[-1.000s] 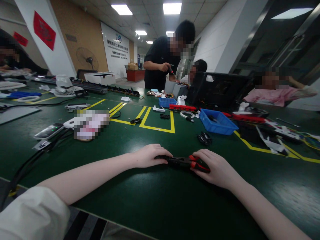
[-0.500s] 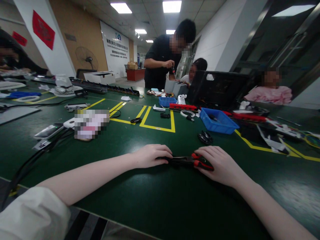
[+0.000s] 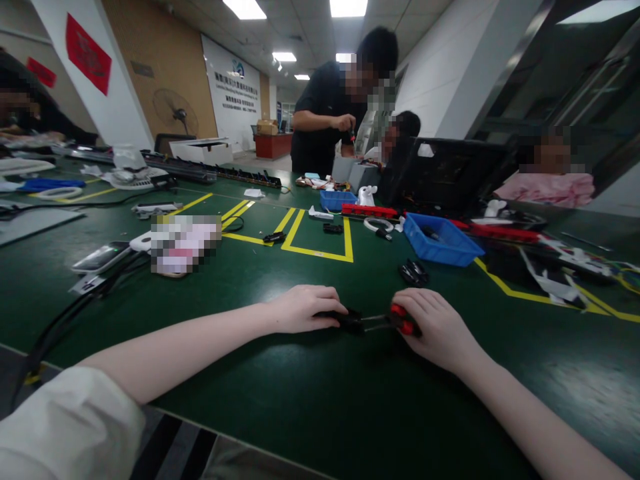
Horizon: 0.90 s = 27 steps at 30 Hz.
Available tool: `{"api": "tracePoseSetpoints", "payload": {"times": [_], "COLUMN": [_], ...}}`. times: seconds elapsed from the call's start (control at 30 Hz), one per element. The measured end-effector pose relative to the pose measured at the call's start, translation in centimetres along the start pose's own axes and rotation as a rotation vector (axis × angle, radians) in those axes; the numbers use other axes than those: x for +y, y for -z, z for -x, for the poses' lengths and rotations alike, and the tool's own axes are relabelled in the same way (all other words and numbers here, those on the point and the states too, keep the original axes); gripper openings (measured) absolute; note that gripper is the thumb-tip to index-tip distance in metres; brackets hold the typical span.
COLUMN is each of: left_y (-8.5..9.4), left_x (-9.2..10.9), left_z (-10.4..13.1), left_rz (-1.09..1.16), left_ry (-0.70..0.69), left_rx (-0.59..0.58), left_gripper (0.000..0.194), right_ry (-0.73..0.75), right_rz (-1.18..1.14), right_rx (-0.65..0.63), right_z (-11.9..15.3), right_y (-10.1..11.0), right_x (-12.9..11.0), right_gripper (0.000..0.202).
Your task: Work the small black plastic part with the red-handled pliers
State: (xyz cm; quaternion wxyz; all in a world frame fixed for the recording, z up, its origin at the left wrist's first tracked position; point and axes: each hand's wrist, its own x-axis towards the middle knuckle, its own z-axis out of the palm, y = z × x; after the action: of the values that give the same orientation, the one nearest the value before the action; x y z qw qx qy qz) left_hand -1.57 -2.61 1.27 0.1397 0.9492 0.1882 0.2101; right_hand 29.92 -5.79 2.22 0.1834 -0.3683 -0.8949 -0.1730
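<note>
My right hand (image 3: 435, 327) is wrapped around the red-and-black handles of a pair of pliers (image 3: 404, 321), partly hidden by the fingers and blurred. To the left, my left hand (image 3: 307, 309) is closed, thumb against fingers, on a small black piece (image 3: 353, 321) that looks like a connector or cable end. Two thin pale lines run between the black piece and the pliers; whether they are wires or tool edges I cannot tell. Both hands stay low over the green table (image 3: 320, 400). Beyond my right hand lies a coiled black cable bundle (image 3: 413, 272).
A blue bin (image 3: 443, 241) and a smaller blue tray (image 3: 338, 199) stand farther back. A phone (image 3: 185, 247) and black cables (image 3: 107, 293) lie at left. A large black case (image 3: 450, 175) stands at back right. Across the table a person in black (image 3: 323, 113) holds a tool.
The pliers have turned in my right hand and their handles sit closer together. The black piece in my left hand shows more. The view has shifted slightly.
</note>
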Motion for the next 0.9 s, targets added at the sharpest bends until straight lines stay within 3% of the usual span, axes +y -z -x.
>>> {"api": "tracePoseSetpoints", "payload": {"times": [0.17,0.37,0.53,0.73,0.9], "left_y": [0.0,-0.1,-0.3,-0.4,-0.3], "left_x": [0.0,-0.2,-0.5,-0.6,-0.7], "left_z": [-0.1,-0.1,0.0,-0.1,-0.2], "left_rz": [0.007,0.140,0.216,0.211,0.221], "left_ry": [0.016,0.051,0.034,0.033,0.012], "left_rx": [-0.010,0.011,0.017,0.031,0.039], "left_gripper": [0.028,0.033,0.020,0.018,0.022], "right_ry": [0.032,0.063,0.072,-0.165,-0.238], "right_rz": [-0.047,-0.061,-0.035,-0.051,-0.082], "right_rx": [0.031,0.030,0.037,0.047,0.093], "right_z": [-0.4,-1.4,-2.1,-4.3,-5.6], "right_y": [0.1,0.3,-0.1,-0.4,-2.0], "right_x": [-0.8,-1.6,-1.1,-1.5,-2.0], "right_gripper": [0.026,0.037,0.032,0.029,0.039]}}
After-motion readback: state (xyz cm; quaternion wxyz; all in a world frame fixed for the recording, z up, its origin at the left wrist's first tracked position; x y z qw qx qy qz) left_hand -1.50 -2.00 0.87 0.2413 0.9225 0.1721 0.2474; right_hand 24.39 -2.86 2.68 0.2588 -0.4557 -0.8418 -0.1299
